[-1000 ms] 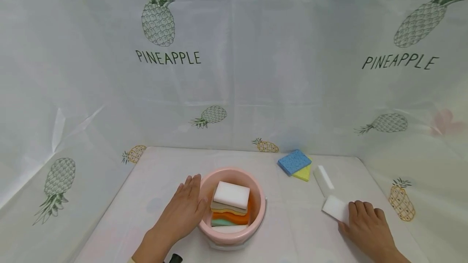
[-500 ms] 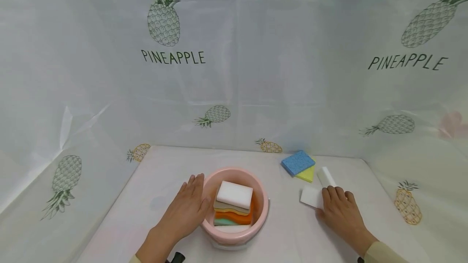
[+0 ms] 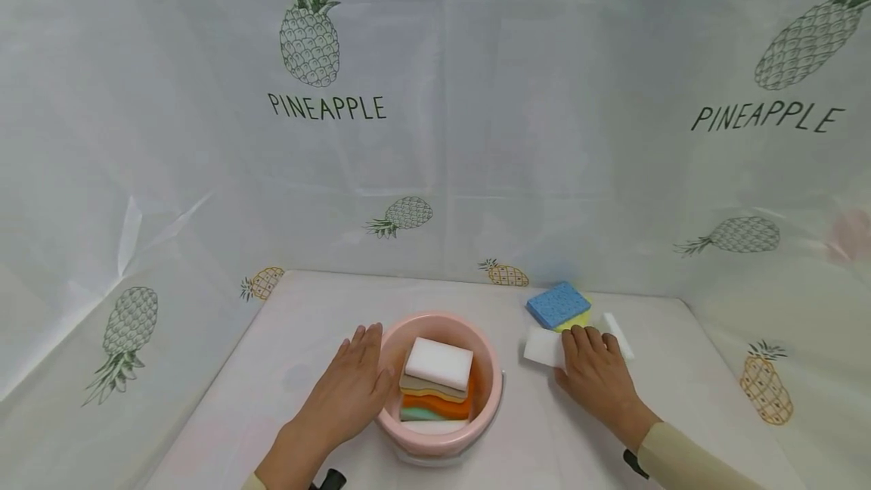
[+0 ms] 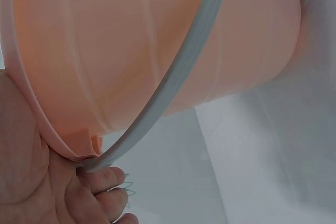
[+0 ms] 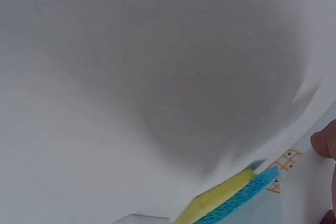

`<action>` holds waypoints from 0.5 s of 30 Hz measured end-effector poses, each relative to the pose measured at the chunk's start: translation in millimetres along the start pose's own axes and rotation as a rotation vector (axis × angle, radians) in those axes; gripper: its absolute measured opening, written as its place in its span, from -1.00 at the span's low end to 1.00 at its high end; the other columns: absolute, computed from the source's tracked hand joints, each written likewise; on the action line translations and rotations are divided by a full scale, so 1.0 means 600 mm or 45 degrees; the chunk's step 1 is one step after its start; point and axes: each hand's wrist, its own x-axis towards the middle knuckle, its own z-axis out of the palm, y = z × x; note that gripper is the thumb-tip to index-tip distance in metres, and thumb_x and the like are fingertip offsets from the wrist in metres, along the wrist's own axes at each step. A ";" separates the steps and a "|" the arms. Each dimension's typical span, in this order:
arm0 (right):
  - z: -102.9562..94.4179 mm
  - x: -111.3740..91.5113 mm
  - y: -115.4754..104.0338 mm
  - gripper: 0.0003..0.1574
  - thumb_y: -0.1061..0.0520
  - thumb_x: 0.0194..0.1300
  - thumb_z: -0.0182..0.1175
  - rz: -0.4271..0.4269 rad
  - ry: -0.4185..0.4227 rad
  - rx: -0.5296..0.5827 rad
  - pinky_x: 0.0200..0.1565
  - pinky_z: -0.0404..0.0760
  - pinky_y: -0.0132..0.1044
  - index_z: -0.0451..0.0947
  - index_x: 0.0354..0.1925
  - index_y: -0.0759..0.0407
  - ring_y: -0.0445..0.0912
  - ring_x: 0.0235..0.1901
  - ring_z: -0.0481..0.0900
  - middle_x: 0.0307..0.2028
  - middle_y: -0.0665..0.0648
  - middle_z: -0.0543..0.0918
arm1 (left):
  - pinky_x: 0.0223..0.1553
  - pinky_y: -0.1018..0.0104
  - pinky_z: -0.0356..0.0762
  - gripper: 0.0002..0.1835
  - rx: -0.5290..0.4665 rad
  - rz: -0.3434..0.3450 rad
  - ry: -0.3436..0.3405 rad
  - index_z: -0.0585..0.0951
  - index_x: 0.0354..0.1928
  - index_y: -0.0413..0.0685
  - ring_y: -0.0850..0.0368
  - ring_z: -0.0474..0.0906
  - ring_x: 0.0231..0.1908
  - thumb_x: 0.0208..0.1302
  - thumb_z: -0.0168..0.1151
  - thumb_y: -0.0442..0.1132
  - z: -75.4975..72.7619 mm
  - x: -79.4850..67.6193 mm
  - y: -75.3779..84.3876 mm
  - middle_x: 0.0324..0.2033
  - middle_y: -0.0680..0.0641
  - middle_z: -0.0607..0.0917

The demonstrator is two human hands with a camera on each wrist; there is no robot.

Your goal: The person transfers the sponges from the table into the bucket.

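Observation:
My left hand [image 3: 343, 392] rests against the left rim of a pink bucket [image 3: 435, 443], fingers straight. In the left wrist view the palm touches the bucket [image 4: 115, 40] rim, with fingertips beside the grey handle [image 4: 178, 66] joint. A stack of sponges fills part of the bucket: a white sponge [image 3: 438, 363] on top, then tan, orange [image 3: 435, 404], green and white ones. Over the table right of the bucket, my right hand [image 3: 599, 380] pinches another white sponge [image 3: 543, 348]. The right wrist view catches only a bit of hand [image 5: 326, 139] at its edge; the held sponge is not visible there.
A blue sponge [image 3: 559, 304] lies on a yellow sponge [image 3: 580, 320] at the table's back right. Beside them is a white block [image 3: 618, 335], partly behind my right hand. White pineapple-print sheeting [image 3: 510, 134] rises behind the table [image 3: 320, 297] and along both sides.
My right hand has carried the white sponge leftward, from the table's right side to just in front of the blue and yellow sponges. The left hand stays at the bucket rim.

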 end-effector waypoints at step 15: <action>-0.028 0.061 -0.027 -0.12 -0.22 0.09 0.50 0.014 0.038 0.043 -0.11 0.49 0.10 0.43 0.04 0.42 0.24 -0.12 0.47 -0.16 0.34 0.51 | 0.63 -0.20 0.04 -0.26 0.028 0.005 0.008 0.19 0.60 -0.38 -0.25 0.08 0.63 0.61 0.05 -0.04 0.001 0.000 0.000 0.60 -0.31 0.24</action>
